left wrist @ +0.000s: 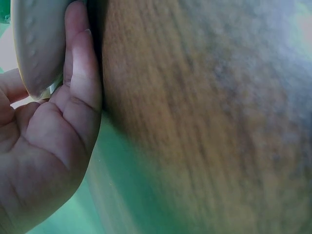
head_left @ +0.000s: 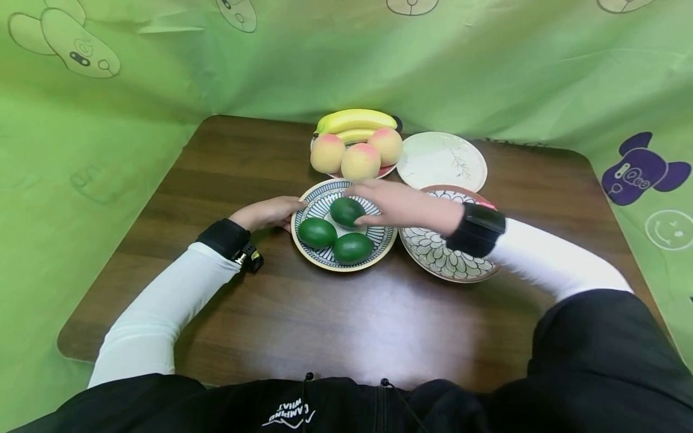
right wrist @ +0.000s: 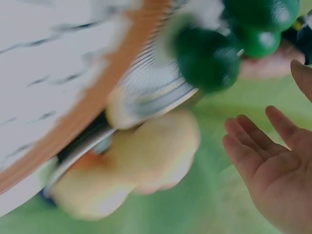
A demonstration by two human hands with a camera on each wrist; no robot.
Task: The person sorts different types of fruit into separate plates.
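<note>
A blue-striped plate [head_left: 325, 195] holds three green avocados, the far one [head_left: 342, 211] nearest my right hand [head_left: 364, 204]. That hand hovers over the plate with fingers spread and grips nothing. In the right wrist view its palm [right wrist: 265, 156] is open and apart from the avocado [right wrist: 207, 58]. My left hand [head_left: 271, 211] is at the plate's left rim. In the left wrist view it [left wrist: 53, 122] holds the rim [left wrist: 34, 48] between thumb and fingers.
Behind the striped plate, a plate carries three peaches [head_left: 360, 159] and bananas [head_left: 354, 120]. A white plate [head_left: 441, 159] and a petal-patterned plate [head_left: 444, 258] lie to the right. Green cloth walls [head_left: 108, 120] surround the brown table [head_left: 325, 319].
</note>
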